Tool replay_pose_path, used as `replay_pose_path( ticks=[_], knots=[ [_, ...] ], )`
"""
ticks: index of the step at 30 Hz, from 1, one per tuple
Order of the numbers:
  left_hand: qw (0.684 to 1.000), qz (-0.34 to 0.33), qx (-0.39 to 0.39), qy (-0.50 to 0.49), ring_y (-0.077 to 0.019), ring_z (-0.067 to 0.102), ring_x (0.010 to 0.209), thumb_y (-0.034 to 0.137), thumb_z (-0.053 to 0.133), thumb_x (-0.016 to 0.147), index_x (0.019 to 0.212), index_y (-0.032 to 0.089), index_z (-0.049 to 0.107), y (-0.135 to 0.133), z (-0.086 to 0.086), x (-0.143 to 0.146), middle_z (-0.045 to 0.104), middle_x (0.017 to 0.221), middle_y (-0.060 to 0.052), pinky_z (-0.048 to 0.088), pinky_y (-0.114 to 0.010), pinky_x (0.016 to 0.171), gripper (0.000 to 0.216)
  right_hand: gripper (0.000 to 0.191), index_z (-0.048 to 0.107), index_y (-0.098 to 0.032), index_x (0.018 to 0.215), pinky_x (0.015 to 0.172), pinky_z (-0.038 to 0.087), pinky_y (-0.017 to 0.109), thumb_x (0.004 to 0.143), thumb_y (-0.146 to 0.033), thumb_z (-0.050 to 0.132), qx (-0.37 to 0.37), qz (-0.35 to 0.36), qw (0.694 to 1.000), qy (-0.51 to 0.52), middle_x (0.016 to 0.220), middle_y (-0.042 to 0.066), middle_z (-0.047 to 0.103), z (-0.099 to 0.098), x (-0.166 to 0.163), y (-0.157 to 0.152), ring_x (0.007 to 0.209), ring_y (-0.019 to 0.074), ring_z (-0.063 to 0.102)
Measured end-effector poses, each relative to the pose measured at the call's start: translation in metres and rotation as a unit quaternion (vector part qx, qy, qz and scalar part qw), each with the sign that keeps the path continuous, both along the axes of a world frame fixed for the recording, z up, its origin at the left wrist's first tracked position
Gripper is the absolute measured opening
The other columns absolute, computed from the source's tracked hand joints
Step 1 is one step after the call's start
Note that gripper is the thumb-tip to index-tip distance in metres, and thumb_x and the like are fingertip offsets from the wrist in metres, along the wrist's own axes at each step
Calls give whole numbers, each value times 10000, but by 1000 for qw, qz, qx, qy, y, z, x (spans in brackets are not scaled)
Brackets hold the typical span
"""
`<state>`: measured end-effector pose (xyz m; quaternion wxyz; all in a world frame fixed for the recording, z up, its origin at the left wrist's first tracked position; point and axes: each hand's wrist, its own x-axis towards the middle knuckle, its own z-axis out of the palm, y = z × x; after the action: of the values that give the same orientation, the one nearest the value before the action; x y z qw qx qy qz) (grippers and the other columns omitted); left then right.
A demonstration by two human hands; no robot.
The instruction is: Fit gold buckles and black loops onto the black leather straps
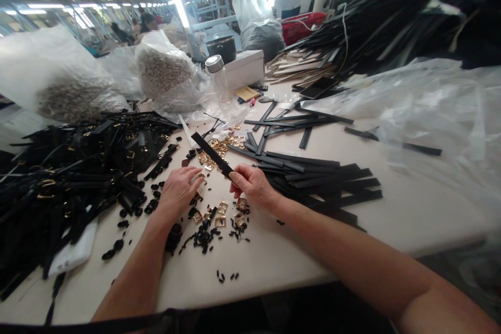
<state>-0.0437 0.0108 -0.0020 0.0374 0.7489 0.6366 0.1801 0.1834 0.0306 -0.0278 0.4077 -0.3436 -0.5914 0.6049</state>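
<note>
My right hand (252, 183) is closed on one end of a flat black strap (211, 152), which points up and to the left over the table (274, 261). My left hand (179, 189) hovers palm down beside it, fingers curled over small parts; whatever they pinch is hidden. Gold square buckles (221, 211) and small black loops (203, 237) lie scattered under and between both hands. More gold buckles (219, 147) sit just beyond the strap.
A heap of black straps with gold buckles (70, 177) fills the left. Loose black straps (324, 182) lie stacked to the right. Plastic bags of parts (164, 70), a clear bottle (218, 79), a white box (245, 68) and clear plastic sheeting (430, 109) stand behind and right.
</note>
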Motion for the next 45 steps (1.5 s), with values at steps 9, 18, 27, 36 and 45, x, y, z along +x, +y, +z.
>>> replay_pose_path(
  ticks=[9, 18, 27, 36, 45],
  knots=[
    [998, 30, -39, 34, -269, 592, 857, 312, 569, 808, 781, 230, 665, 4, -5, 4, 672, 849, -80, 423, -382, 830, 129, 238, 513, -177, 750, 387, 442, 142, 861, -379, 572, -18, 15, 1000, 7, 634, -24, 624, 3, 0, -2, 459, 67, 572],
    [991, 110, -76, -17, -205, 582, 692, 316, 626, 712, 769, 218, 628, 1, 6, 5, 621, 738, -19, 411, -316, 676, 113, 179, 516, -174, 777, 367, 403, 137, 876, -316, 561, -33, 28, 999, -3, 610, -30, 636, 5, 0, -3, 413, 64, 563],
    [989, 88, -96, -66, -201, 620, 661, 364, 623, 743, 865, 229, 715, -5, 3, 4, 707, 729, -17, 438, -308, 661, 203, 169, 501, -173, 765, 345, 390, 127, 885, -287, 539, -23, 27, 999, -31, 590, -35, 622, 7, 0, -4, 389, 63, 555],
    [994, 40, -92, -37, -198, 614, 719, 418, 623, 771, 797, 219, 704, -18, 24, -3, 697, 797, -31, 442, -303, 697, 217, 189, 494, -175, 742, 358, 380, 121, 887, -289, 536, 3, 27, 999, -47, 600, -36, 622, 9, 2, -4, 396, 56, 554],
    [975, -46, -216, -27, -179, 607, 673, 391, 686, 752, 801, 247, 708, -48, 31, -17, 694, 781, -1, 437, -271, 645, 154, 182, 496, -175, 752, 384, 391, 137, 900, -278, 523, 37, 28, 997, -64, 613, -30, 626, 7, 3, -2, 414, 62, 562]
  ],
)
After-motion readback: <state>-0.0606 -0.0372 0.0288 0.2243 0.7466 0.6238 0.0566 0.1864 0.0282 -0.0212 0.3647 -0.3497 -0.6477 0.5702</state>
